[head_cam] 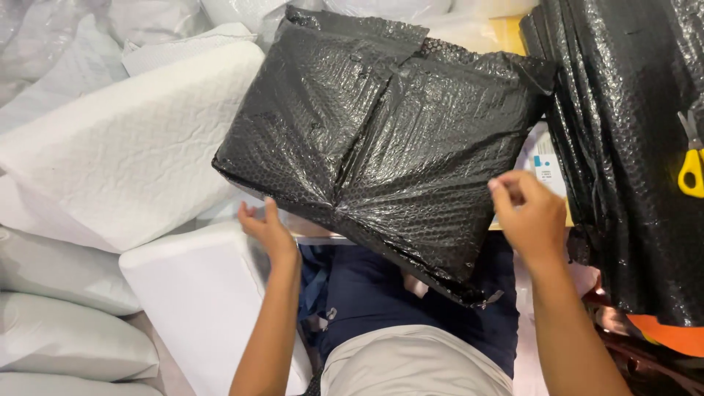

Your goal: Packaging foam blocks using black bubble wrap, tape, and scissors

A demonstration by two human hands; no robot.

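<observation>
**Black bubble-wrapped parcel steadied at its near edges**

Left hand [265, 229]: fingers loosely spread, fingertips up against the lower left edge of the black bubble-wrap parcel [381, 139]. Not clenched; whether it truly grips the edge or only props it, cannot tell. Right hand [529, 213]: fingers curled in, thumb and forefinger pinched together at the parcel's right edge. Whether anything is pinched between them cannot be made out.

Parcel: large, roughly rectangular, turned at a slant, wrapped all round in glossy black bubble film with folded seams meeting near its middle. It sits in front of the person, its near corner hanging over the lap, above dark blue cloth [381, 293].

Left of parcel: a white foam pillow [132, 147] with a quilted surface, touching or just beside the parcel's left edge. Below it, a second white pillow block [198, 293] under the left forearm. Further left, white bagged pillows [66, 330] stacked.

Right: a pile of folded black bubble-wrap sheets [631, 147], yellow-handled scissors [691, 165] resting on it. Between pile and parcel, a white label [546, 165] just beyond the right hand.
</observation>
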